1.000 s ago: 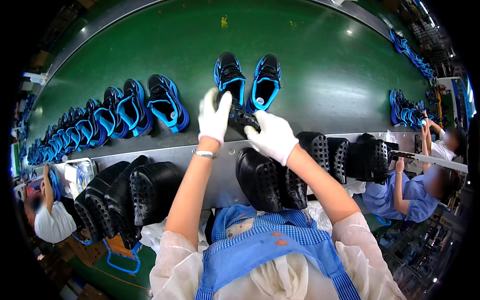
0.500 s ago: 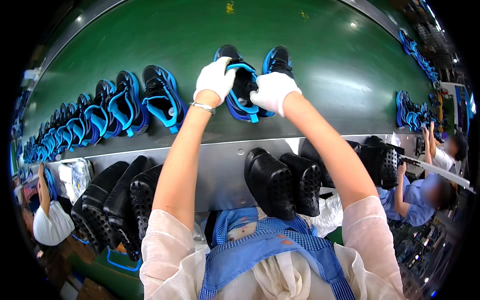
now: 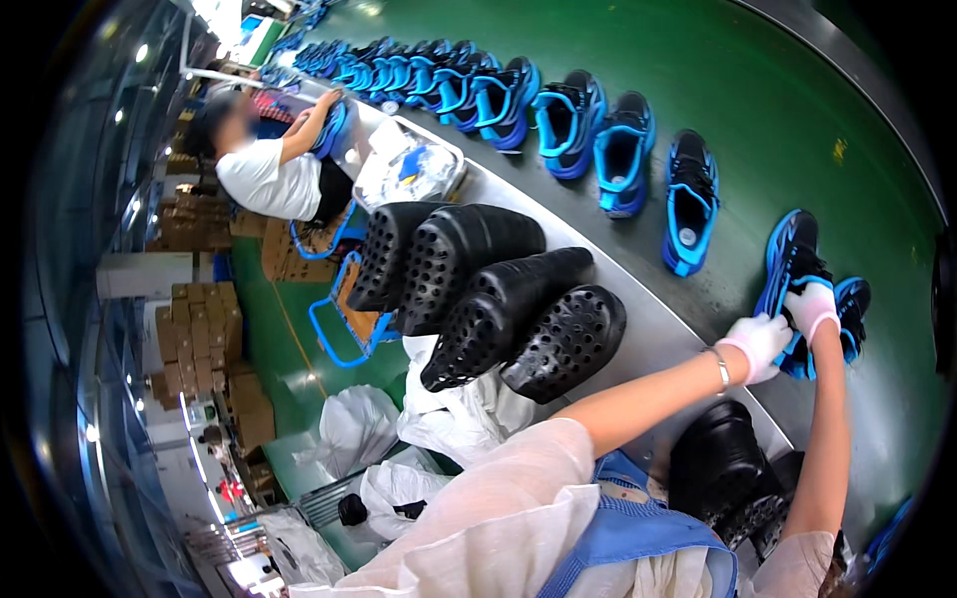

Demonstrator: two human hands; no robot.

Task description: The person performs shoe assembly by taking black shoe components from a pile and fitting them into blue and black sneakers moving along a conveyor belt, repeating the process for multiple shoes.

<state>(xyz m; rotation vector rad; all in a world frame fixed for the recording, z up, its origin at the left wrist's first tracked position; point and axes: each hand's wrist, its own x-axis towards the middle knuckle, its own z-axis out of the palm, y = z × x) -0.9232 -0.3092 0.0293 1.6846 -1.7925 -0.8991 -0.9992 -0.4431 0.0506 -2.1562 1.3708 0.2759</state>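
At the right of the view, a black and blue sneaker (image 3: 795,237) is between my white-gloved hands over the green belt. My left hand (image 3: 760,346), with a bracelet at the wrist, has its fingers closed on the heel end. My right hand (image 3: 812,305) is closed at the shoe's opening; its fingertips are partly hidden. Just to the right stands a second sneaker (image 3: 854,296), partly covered by my right hand and the first shoe. To the left, another sneaker (image 3: 690,199) heads a long row of matching ones.
A metal ledge (image 3: 638,289) borders the green belt (image 3: 678,60). Black perforated shoe-shaped forms (image 3: 568,339) stand along it, with more (image 3: 718,458) below my left forearm. A tray of plastic bags (image 3: 404,169) and a seated person (image 3: 269,164) are farther left. White sacks (image 3: 359,424) lie below.
The view has swung left, so my hands now appear at the right. My left hand has shifted from the sneaker's left side down to its heel end. Both hands remain at the shoe.
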